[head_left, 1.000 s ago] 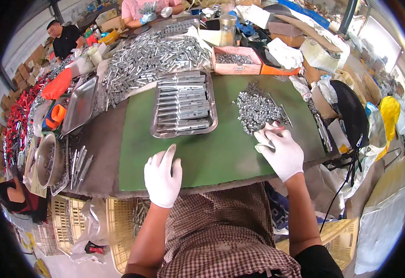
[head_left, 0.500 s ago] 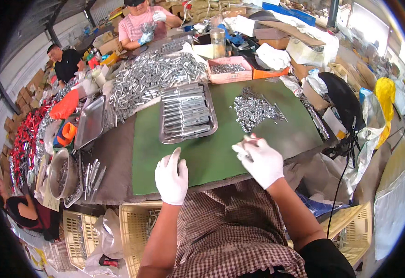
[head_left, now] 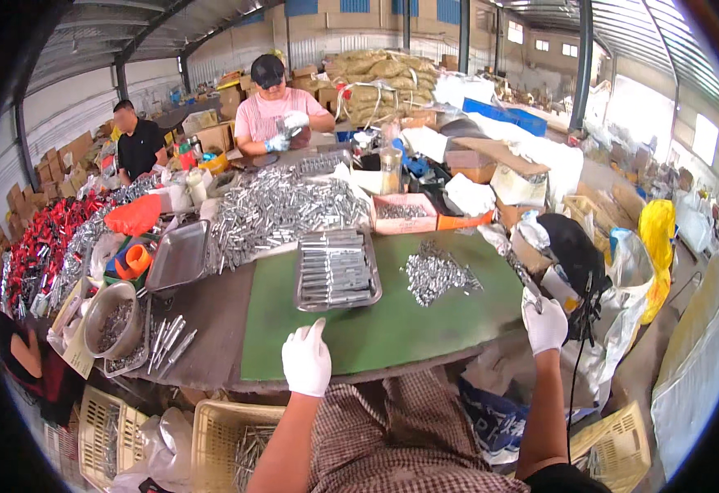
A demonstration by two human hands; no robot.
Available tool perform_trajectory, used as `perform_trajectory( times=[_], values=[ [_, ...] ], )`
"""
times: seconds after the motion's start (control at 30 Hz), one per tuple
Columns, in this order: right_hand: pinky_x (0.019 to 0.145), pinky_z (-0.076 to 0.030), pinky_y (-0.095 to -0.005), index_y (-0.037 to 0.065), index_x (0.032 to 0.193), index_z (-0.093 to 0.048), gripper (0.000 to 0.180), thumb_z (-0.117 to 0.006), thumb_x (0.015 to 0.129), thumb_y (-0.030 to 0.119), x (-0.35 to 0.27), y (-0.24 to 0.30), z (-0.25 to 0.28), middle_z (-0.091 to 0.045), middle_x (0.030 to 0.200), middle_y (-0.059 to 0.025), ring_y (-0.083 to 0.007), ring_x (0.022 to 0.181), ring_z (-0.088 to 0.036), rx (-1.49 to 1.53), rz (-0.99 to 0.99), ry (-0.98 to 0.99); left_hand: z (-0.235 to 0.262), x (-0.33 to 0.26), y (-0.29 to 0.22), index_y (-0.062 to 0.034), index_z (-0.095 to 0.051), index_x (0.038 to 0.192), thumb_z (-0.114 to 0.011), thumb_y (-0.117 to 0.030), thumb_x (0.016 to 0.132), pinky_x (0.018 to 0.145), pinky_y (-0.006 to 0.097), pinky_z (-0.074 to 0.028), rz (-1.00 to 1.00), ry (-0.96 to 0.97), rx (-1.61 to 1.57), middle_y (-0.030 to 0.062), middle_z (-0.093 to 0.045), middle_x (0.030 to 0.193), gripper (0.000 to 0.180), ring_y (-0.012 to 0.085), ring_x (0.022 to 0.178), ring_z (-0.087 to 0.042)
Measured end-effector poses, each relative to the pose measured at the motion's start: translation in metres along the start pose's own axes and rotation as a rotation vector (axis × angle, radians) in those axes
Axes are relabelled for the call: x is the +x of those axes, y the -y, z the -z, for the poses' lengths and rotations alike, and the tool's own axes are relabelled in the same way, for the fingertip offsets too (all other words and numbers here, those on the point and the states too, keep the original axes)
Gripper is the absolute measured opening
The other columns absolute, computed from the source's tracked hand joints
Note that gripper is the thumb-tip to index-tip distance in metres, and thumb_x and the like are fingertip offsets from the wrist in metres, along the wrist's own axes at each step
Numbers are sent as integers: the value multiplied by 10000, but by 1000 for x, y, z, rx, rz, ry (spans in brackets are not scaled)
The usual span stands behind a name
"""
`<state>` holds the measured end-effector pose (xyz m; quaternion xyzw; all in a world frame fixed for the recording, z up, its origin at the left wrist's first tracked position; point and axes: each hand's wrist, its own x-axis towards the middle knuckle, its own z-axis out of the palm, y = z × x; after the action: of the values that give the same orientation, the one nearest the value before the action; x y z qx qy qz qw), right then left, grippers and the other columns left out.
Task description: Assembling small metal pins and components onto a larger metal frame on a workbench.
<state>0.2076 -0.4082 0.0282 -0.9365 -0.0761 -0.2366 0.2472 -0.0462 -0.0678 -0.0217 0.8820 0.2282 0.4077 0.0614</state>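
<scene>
My left hand (head_left: pixel 306 360), in a white glove, is over the near edge of a green mat (head_left: pixel 392 345). Its thumb stands apart from its loosely bent fingers, and it holds nothing. Just beyond it is a metal tray (head_left: pixel 336 306) with a row of silver metal tubes (head_left: pixel 335 267). My right hand (head_left: pixel 545 322), gloved too, is at the mat's right edge. Its fingers curl at the near end of a long, dark, metallic piece (head_left: pixel 526 278); what they grip is not clear. A heap of small silver metal parts (head_left: pixel 435 275) lies on the mat between the hands.
A big pile of silver tubes (head_left: pixel 285 205) lies beyond the mat. A pink box (head_left: pixel 400 223) of small parts stands behind it. An empty tray (head_left: pixel 179 256) and a metal bowl (head_left: pixel 113 320) are at left. A black bag (head_left: pixel 569 246) hangs at right. Two co-workers are across the table.
My right hand has moved right, from near the small-parts heap to the mat's right edge. My left hand stays by the tray. The view has tilted up.
</scene>
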Motion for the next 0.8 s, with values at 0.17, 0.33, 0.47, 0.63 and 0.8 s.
perform_trajectory(
  times=[0.17, 0.33, 0.47, 0.63, 0.8],
  values=[
    [748, -496, -467, 109, 1004, -661, 323, -608, 910, 413, 60, 22, -5, -638, 920, -184, -377, 854, -638, 19, 146, -153, 2, 4, -3, -78, -686, 1085, -619, -26, 776, 699, 432, -489, 0, 4, 30, 111, -637, 848, 321, 316, 770, -604],
    [780, -479, -486, 175, 1266, -614, 364, -584, 906, 211, 171, -11, -42, -577, 1006, -174, -386, 920, -605, -183, 268, -169, -2, 15, -10, -51, -689, 1046, -628, -62, 793, 675, 436, -493, 1, 5, -32, 106, -637, 826, 261, 318, 742, -604],
    [794, -481, -486, 152, 1238, -637, 333, -561, 929, 246, 240, -60, -87, -621, 1046, -204, -402, 939, -612, -255, 301, 12, 5, 19, -13, -34, -698, 1015, -633, -69, 804, 719, 427, -499, 46, 14, -39, 126, -658, 830, 223, 320, 764, -619],
    [890, -481, -445, 158, 1244, -647, 340, -556, 951, 305, 238, -64, -92, -642, 1098, -199, -382, 999, -611, 88, 336, -20, 7, 15, -12, -36, -696, 1012, -644, -107, 825, 734, 423, -512, 49, 37, -50, 141, -670, 845, 206, 315, 771, -647],
    [966, -444, -392, 7, 1181, -631, 312, -509, 968, 200, 152, -18, -100, -632, 1186, -196, -319, 1089, -599, 429, 381, -203, 1, 4, -9, -51, -685, 1106, -616, -52, 793, 802, 411, -519, 88, 122, -54, 122, -678, 950, 321, 311, 881, -647]
  ],
)
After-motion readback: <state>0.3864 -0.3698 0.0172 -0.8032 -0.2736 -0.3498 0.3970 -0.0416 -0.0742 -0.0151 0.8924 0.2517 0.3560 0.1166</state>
